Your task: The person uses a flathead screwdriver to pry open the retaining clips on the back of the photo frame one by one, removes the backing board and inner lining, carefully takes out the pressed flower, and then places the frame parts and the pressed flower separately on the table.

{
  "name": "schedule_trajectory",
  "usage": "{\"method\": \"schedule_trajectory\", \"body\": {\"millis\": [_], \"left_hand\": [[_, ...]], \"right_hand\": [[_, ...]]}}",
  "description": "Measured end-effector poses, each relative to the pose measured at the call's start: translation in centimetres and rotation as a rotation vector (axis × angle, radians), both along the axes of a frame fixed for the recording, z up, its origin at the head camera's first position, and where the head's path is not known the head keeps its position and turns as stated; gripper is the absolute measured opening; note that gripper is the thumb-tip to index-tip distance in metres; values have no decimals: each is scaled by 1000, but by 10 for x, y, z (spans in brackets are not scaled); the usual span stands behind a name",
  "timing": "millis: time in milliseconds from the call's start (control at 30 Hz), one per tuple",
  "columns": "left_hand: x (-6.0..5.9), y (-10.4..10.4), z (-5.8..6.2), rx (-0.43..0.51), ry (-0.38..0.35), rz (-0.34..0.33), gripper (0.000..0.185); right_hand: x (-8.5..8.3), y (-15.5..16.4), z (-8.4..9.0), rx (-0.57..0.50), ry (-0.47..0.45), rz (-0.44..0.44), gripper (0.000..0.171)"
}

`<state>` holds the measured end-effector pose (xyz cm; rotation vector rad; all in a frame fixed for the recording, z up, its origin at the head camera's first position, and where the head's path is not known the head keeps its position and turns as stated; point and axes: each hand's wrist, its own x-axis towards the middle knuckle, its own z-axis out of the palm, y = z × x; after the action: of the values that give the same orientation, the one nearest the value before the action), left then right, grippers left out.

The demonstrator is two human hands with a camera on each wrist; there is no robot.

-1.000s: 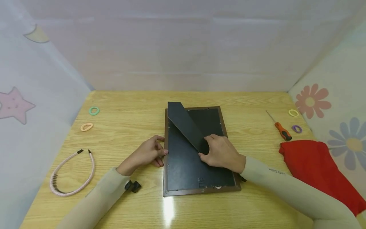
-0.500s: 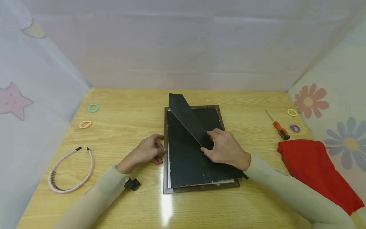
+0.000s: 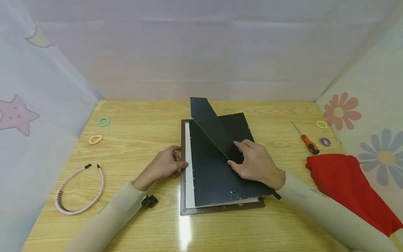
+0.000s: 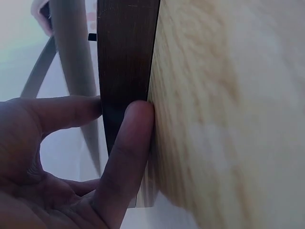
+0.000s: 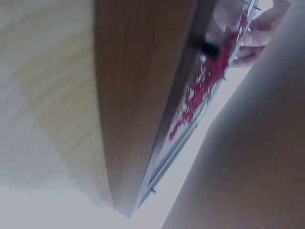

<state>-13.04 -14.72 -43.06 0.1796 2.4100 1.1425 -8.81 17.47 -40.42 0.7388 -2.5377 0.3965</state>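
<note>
A picture frame (image 3: 220, 210) lies face down on the wooden table, with its brown rim showing. My left hand (image 3: 165, 163) pinches the rim's left side; in the left wrist view, thumb and finger press on the dark rim (image 4: 126, 57). With my right hand (image 3: 256, 162) I grip the lower part of the fold-out stand (image 3: 209, 127) on the black backing board (image 3: 209, 182). That board sits lifted and shifted right, baring a white strip (image 3: 189, 175) along the left. In the right wrist view, something red (image 5: 200, 93) shows inside the rim (image 5: 138, 86).
At left lie a pink headband (image 3: 101, 187), a green ring (image 3: 103, 121) and a peach ring (image 3: 95, 139). At right are an orange-black screwdriver (image 3: 310, 144), yellow (image 3: 321, 124) and purple (image 3: 325, 141) rings, and a red cloth (image 3: 343, 185). Printed fabric walls surround the table.
My right hand has pulled the backing board by its stand up and to the right, out of the rim. A white strip has come into view. My left hand stays at the rim.
</note>
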Motion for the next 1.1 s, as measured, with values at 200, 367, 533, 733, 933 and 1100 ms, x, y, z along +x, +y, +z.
{"method": "schedule_trajectory", "body": {"millis": [200,367,533,733,933,1100], "left_hand": [[0,-1,1,-1,-8,11,73],[2,-3,2,18,-14,18,71],[3,-6,4,15,-4,13,71],[3,-9,3,-1,-2,-5,69],[3,-13,3,-3,4,-25,68],[3,-17,3,13,-6,-32,66]], "right_hand": [[-5,16,10,-58,39,-11,61],[-13,34,22,-80,93,-42,61],[-30,61,30,-124,140,-97,60],[-48,99,29,-178,131,-219,61],[-60,128,17,-199,127,-286,59],[-67,142,4,-198,105,-318,57]]}}
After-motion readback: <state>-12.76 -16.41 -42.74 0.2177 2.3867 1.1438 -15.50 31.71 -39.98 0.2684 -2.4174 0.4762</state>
